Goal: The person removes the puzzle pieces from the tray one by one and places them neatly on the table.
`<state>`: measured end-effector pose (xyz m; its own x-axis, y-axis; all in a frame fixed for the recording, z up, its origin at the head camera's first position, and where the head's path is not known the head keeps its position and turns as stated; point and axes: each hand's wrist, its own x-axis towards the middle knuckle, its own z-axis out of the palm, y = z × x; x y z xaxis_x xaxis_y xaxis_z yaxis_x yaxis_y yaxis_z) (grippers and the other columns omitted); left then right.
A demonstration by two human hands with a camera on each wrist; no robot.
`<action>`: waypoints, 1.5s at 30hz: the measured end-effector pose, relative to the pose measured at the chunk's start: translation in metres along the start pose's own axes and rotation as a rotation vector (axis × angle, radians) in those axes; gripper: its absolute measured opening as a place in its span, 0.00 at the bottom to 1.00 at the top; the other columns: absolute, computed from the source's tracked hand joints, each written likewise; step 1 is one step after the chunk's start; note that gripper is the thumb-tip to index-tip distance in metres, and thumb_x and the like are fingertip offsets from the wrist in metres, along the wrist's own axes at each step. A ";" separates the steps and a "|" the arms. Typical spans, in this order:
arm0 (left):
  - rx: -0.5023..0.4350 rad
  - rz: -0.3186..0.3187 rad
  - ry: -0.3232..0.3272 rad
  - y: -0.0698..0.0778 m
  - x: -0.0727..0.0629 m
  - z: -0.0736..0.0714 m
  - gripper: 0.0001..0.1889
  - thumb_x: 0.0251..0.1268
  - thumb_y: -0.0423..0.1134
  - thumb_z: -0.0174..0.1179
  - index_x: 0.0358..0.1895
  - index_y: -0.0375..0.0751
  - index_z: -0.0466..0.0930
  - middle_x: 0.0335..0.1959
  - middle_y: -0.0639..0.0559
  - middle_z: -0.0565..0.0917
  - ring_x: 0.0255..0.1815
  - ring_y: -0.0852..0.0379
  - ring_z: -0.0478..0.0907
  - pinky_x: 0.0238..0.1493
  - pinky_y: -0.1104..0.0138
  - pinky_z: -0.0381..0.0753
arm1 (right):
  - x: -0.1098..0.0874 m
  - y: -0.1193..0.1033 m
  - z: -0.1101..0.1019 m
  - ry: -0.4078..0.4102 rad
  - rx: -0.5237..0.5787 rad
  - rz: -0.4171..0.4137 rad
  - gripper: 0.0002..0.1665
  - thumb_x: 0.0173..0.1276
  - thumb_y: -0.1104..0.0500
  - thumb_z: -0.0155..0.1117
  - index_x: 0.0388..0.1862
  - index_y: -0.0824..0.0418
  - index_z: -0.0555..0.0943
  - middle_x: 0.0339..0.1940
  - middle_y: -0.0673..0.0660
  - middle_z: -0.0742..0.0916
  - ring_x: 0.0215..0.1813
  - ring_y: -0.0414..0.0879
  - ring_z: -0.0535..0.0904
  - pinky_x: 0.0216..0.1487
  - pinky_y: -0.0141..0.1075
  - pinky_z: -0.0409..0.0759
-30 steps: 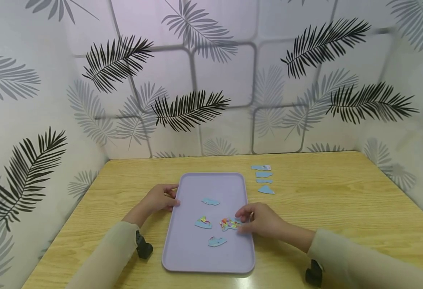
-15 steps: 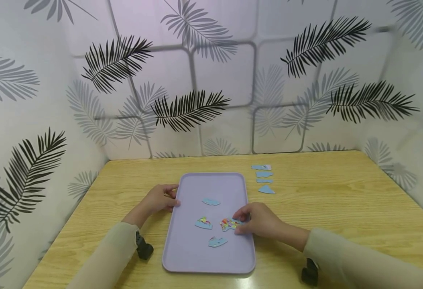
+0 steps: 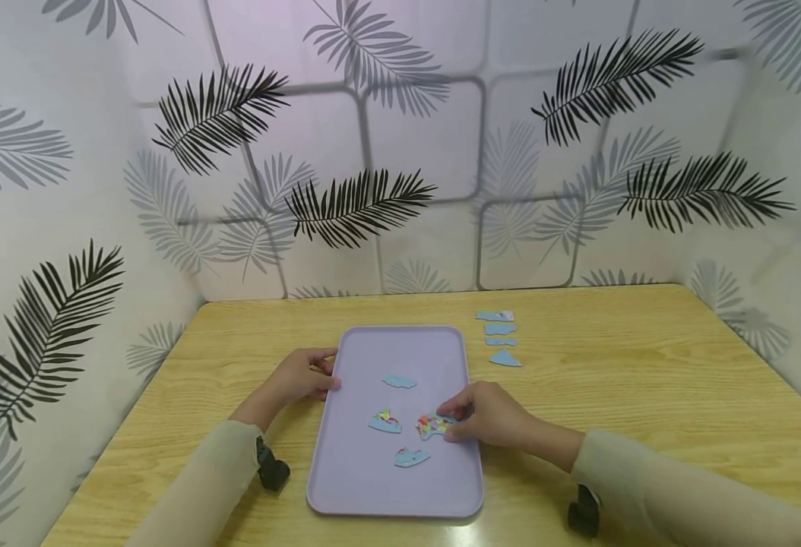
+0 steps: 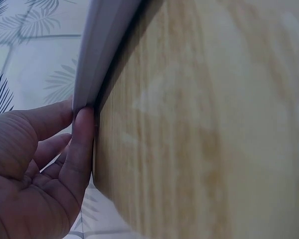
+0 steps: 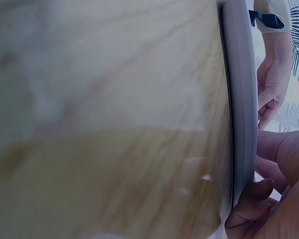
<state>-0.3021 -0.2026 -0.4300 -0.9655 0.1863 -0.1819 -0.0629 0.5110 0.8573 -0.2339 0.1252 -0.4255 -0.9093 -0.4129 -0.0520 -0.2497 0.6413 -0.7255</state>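
Note:
A lilac tray (image 3: 400,494) lies on the wooden table with several irregular pieces of a cut-up picture inside. My left hand (image 3: 305,374) holds the tray's left rim; in the left wrist view its thumb and fingers (image 4: 82,144) pinch that edge. Over the right rim reaches my right hand (image 3: 489,418), its thumb and fingers pinching the right end of a multicoloured puzzle piece (image 3: 431,425). Nearby in the tray lie a blue piece with a yellow-green patch (image 3: 385,422), a plain blue piece (image 3: 399,381) and another blue piece (image 3: 411,456). In the right wrist view the tray wall hides the pieces.
Beyond the tray's upper right corner, several blue pieces (image 3: 500,329) lie in a column on the table (image 3: 612,357). A wall with a leaf pattern (image 3: 428,243) stands behind the table's far edge.
My right hand has moved slightly left over the multicoloured puzzle piece, and its fingers now cover more of its right end. The left hand stays on the tray rim.

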 end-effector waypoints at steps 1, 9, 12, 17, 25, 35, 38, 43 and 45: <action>-0.002 0.000 0.000 0.000 0.000 0.000 0.34 0.57 0.24 0.67 0.69 0.32 0.67 0.42 0.42 0.75 0.30 0.56 0.77 0.32 0.65 0.84 | 0.000 0.000 0.000 -0.002 0.002 0.002 0.16 0.49 0.62 0.80 0.39 0.56 0.89 0.30 0.48 0.81 0.37 0.43 0.73 0.37 0.34 0.75; 0.003 0.000 0.000 0.001 0.000 0.001 0.34 0.57 0.24 0.67 0.69 0.32 0.67 0.42 0.42 0.75 0.30 0.56 0.77 0.32 0.65 0.84 | 0.000 0.001 0.000 -0.008 0.020 -0.011 0.15 0.50 0.63 0.79 0.38 0.57 0.88 0.34 0.49 0.82 0.39 0.43 0.74 0.41 0.36 0.75; 0.007 0.000 0.001 0.001 -0.001 0.001 0.34 0.57 0.24 0.67 0.69 0.31 0.67 0.42 0.42 0.75 0.30 0.56 0.77 0.32 0.65 0.84 | -0.001 0.002 -0.001 -0.005 0.016 -0.028 0.14 0.50 0.63 0.79 0.38 0.57 0.88 0.38 0.49 0.84 0.42 0.43 0.74 0.45 0.39 0.75; -0.001 -0.002 0.001 0.002 -0.001 0.001 0.34 0.57 0.24 0.67 0.69 0.31 0.66 0.42 0.42 0.75 0.30 0.56 0.77 0.33 0.65 0.84 | -0.002 0.004 -0.002 -0.008 0.019 -0.062 0.14 0.52 0.63 0.78 0.40 0.58 0.87 0.40 0.48 0.84 0.43 0.44 0.74 0.46 0.39 0.75; -0.001 -0.004 -0.001 0.000 0.001 0.000 0.34 0.57 0.24 0.67 0.69 0.32 0.67 0.43 0.42 0.75 0.31 0.55 0.77 0.33 0.64 0.84 | -0.001 0.007 -0.005 -0.026 0.046 -0.067 0.13 0.56 0.62 0.75 0.41 0.58 0.87 0.39 0.47 0.86 0.43 0.44 0.74 0.44 0.37 0.75; 0.000 -0.008 -0.001 -0.001 0.001 0.001 0.34 0.57 0.24 0.67 0.69 0.32 0.66 0.42 0.42 0.75 0.32 0.55 0.77 0.33 0.65 0.84 | -0.001 0.010 -0.008 -0.057 0.064 -0.111 0.13 0.57 0.61 0.75 0.43 0.59 0.87 0.43 0.50 0.86 0.39 0.45 0.73 0.37 0.33 0.74; 0.001 -0.008 0.001 0.000 0.000 0.001 0.34 0.57 0.24 0.67 0.69 0.32 0.66 0.42 0.42 0.75 0.31 0.55 0.77 0.33 0.65 0.84 | -0.001 0.012 -0.009 -0.063 0.065 -0.117 0.13 0.58 0.61 0.74 0.43 0.59 0.87 0.42 0.49 0.86 0.37 0.45 0.72 0.35 0.32 0.73; -0.004 -0.007 0.002 0.000 0.000 0.001 0.34 0.57 0.24 0.67 0.69 0.32 0.66 0.42 0.42 0.75 0.31 0.55 0.77 0.33 0.65 0.84 | -0.001 0.013 -0.011 -0.060 0.060 -0.105 0.12 0.58 0.61 0.74 0.43 0.57 0.87 0.36 0.47 0.84 0.33 0.44 0.71 0.30 0.31 0.71; -0.005 -0.007 0.001 0.001 0.000 0.001 0.34 0.57 0.24 0.67 0.69 0.32 0.66 0.42 0.42 0.75 0.31 0.55 0.77 0.33 0.65 0.84 | -0.001 0.012 -0.013 -0.058 0.067 -0.107 0.12 0.59 0.61 0.74 0.43 0.57 0.87 0.34 0.48 0.83 0.31 0.44 0.71 0.28 0.30 0.71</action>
<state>-0.3014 -0.2015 -0.4300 -0.9654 0.1813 -0.1875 -0.0713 0.5081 0.8583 -0.2399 0.1416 -0.4256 -0.8573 -0.5147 -0.0103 -0.3197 0.5480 -0.7730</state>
